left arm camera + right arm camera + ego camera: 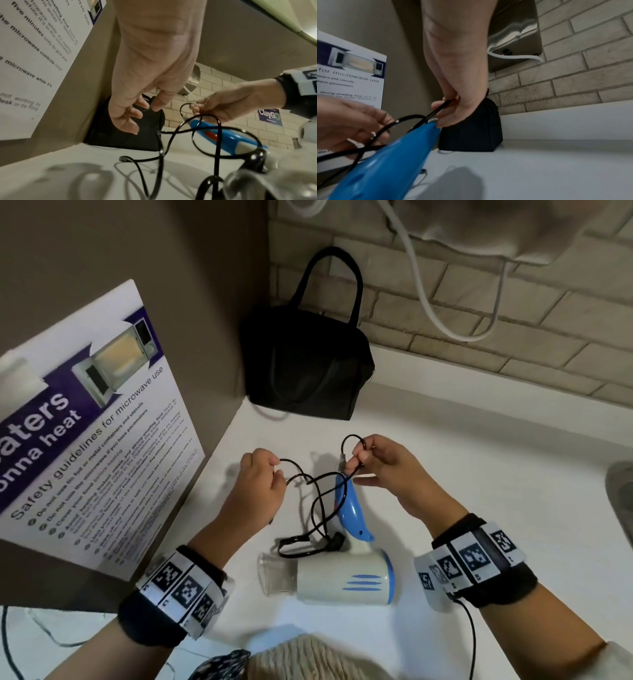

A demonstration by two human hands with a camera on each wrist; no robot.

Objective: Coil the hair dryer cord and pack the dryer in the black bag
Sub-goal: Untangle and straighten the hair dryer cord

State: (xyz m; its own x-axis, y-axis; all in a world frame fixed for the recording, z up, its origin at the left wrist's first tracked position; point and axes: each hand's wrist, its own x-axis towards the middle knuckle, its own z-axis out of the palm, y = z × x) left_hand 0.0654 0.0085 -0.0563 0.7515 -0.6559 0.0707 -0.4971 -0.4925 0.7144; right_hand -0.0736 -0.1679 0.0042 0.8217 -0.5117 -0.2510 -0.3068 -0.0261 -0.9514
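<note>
One dryer is lying near the surface's front edge, trailing one cord with one plug. One bag is standing in the back left corner. Two hands, left and right, are working above. One poster is hanging at the left edge.

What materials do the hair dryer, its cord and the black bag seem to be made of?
Dryer: probably hard plastic, white body and glossy blue handle with highlights; the nozzle looks clear plastic.
Cord: likely rubber or vinyl sheath, black, slightly shiny, bending in loose loops.
Bag: apparently woven fabric, matte black, with soft strap handles.
</note>
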